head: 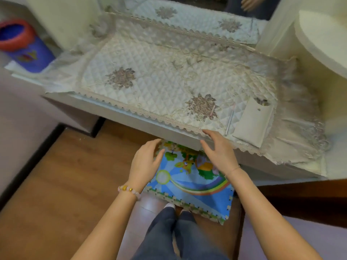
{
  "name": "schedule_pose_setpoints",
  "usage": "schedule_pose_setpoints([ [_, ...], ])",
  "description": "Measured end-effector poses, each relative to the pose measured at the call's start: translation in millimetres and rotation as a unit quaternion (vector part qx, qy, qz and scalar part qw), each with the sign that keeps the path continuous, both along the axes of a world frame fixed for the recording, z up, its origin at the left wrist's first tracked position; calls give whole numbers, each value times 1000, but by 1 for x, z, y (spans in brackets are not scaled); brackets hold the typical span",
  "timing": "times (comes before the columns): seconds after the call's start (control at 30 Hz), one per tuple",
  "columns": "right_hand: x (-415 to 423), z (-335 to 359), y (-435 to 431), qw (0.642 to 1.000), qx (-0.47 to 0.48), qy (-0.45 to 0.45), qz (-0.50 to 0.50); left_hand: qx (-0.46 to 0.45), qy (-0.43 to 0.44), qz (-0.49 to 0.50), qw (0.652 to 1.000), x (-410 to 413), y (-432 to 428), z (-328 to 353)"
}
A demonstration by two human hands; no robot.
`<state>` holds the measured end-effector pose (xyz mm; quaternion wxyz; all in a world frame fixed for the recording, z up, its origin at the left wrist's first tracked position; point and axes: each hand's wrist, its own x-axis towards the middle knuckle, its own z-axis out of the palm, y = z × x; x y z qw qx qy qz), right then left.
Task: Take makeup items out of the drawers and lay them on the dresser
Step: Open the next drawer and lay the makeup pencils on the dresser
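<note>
Early stage: both hands, left (pixel 145 162) and right (pixel 217 151), fingers spread wide and empty, just before the shut drawer (pixel 150 124); pouch (pixel 253 122) and slim sticks (pixel 230 119) lie beyond the fingers on the table.

A cloth (pixel 159 76) covers the dresser (pixel 131 121) top, hanging over its front edge. Near the cloth's right front corner lies a pouch (pixel 253 121), with two thin sticks (pixel 230 119) just left of it. A bin (pixel 24 45) stands to the dresser's left. Before the dresser, a mat (pixel 191 182) lies on the floor (pixel 65 184), partly under it. Both hands, left (pixel 145 162) and right (pixel 218 152), hang above the mat at the dresser's front edge.
</note>
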<state>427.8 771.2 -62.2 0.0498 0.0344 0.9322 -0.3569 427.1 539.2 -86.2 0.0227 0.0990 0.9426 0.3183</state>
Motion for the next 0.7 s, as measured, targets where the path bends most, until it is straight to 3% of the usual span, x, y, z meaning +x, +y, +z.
schedule_pose_setpoints([
  [0.1,-18,-3,-6,998,25,9,54,79,-67,112,988,20,-13,-10],
  [0.17,-32,-6,-11,996,37,9,81,165,-122,186,961,28,-17,-15],
  [0.47,-119,-24,-48,980,101,8,172,420,-266,342,797,-15,-28,-32],
  [0.63,-156,-32,-70,976,118,6,184,542,-324,373,680,-63,-43,-43],
  [0.7,-164,-36,-73,971,136,-6,195,566,-343,368,653,-79,-47,-51],
])
